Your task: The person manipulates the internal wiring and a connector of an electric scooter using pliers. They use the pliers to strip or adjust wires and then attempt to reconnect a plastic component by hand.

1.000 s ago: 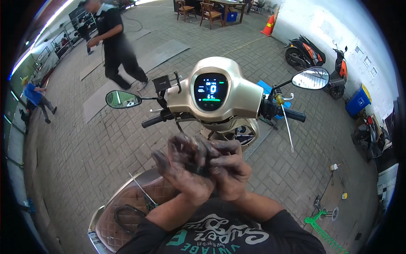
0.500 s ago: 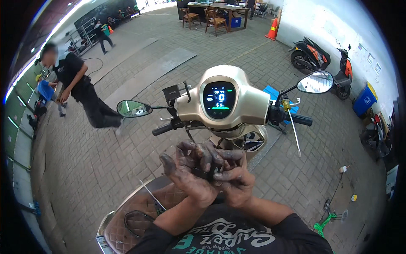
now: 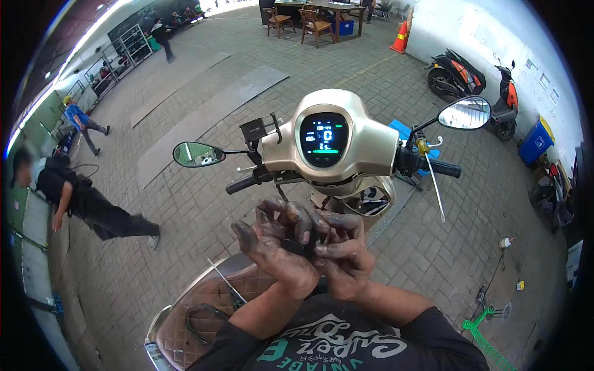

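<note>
Someone in black [image 3: 93, 204] has walked farther left, while your curled left hand [image 3: 275, 247] and pinching right hand [image 3: 344, 256] hold a small dark part [image 3: 297, 248] between them, which could drop if that smudged grip slips.

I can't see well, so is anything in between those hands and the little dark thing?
Nothing visible is in the way: the left hand and right hand meet around the small dark piece, though curled fingers hide part of it.

The brick floor [image 3: 185, 222] bears flat sheets [image 3: 216, 117] far left, a coiled green hose [image 3: 476, 332] near right; the seat [image 3: 216, 295], near left, carries a slim rod [image 3: 226, 278].
</note>
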`<state>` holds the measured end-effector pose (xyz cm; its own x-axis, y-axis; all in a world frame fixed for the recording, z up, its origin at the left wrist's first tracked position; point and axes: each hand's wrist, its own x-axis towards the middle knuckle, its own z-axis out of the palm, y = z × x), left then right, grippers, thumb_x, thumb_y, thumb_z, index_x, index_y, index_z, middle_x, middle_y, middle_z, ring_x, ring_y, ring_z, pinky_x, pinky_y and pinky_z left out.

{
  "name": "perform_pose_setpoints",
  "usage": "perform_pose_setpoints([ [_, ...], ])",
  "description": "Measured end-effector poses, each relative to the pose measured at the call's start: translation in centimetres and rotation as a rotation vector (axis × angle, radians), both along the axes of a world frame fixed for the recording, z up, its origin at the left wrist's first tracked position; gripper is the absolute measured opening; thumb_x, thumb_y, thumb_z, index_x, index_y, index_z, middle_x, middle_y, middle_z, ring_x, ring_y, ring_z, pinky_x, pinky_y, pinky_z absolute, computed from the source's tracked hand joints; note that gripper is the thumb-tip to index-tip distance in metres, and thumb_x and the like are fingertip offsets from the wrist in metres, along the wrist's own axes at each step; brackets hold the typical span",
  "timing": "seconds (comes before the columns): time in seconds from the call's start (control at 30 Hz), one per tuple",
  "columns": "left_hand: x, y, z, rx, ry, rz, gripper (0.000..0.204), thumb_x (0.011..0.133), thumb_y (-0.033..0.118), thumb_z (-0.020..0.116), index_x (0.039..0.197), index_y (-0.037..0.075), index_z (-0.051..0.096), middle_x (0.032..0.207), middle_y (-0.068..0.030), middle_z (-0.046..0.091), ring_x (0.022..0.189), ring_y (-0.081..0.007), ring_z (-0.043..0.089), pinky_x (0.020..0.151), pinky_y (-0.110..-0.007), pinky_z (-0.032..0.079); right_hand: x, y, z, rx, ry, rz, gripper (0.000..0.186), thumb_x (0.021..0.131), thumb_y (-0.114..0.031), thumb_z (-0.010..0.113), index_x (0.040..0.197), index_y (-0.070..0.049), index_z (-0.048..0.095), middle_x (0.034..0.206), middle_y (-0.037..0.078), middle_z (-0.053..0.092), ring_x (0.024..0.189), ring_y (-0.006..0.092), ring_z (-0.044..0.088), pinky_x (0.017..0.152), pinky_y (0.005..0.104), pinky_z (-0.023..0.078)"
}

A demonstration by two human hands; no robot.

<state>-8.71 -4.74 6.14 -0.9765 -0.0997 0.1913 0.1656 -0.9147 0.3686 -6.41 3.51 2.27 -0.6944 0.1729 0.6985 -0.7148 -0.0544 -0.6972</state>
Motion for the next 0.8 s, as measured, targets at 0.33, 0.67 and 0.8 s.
perform_pose_setpoints([
  [0.33, 0.9, -0.5, -0.4, -0.024, -0.049, -0.03, 0.06, 0.085, 0.067, 0.032, 0.089, 0.01, 0.051, 0.059, -0.0049, 0.041, 0.063, -0.0204, 0.048, 0.067, -0.034, 0.043, 1.0, 0.0, -0.3, -0.167, -0.077, 0.2, 0.017, 0.074, 0.001, 0.069, 0.09, -0.003, 0.064, 0.112, 0.016, 0.048, 0.104, 0.0259, 0.049, 0.091, 0.0353, 0.038],
  [0.67, 1.3, -0.6, 0.0, -0.028, -0.031, -0.018, 0.063, 0.084, 0.069, 0.031, 0.092, 0.01, 0.053, 0.058, -0.0045, 0.041, 0.059, -0.0202, 0.047, 0.05, -0.031, 0.043, 1.6, 0.0, -0.3, -0.098, -0.024, 0.243, 0.015, 0.073, -0.001, 0.07, 0.087, -0.004, 0.065, 0.119, 0.02, 0.045, 0.11, 0.0285, 0.047, 0.096, 0.0375, 0.035],
  [0.8, 1.4, -0.4, -0.4, -0.096, -0.053, 0.02, 0.064, 0.083, 0.07, 0.032, 0.092, 0.01, 0.053, 0.059, -0.0038, 0.042, 0.06, -0.0201, 0.048, 0.048, -0.031, 0.043, 1.7, 0.7, -1.3, -0.023, -0.058, 0.223, 0.017, 0.073, 0.001, 0.07, 0.089, -0.005, 0.066, 0.124, 0.024, 0.04, 0.118, 0.0335, 0.043, 0.1, 0.0404, 0.034],
])
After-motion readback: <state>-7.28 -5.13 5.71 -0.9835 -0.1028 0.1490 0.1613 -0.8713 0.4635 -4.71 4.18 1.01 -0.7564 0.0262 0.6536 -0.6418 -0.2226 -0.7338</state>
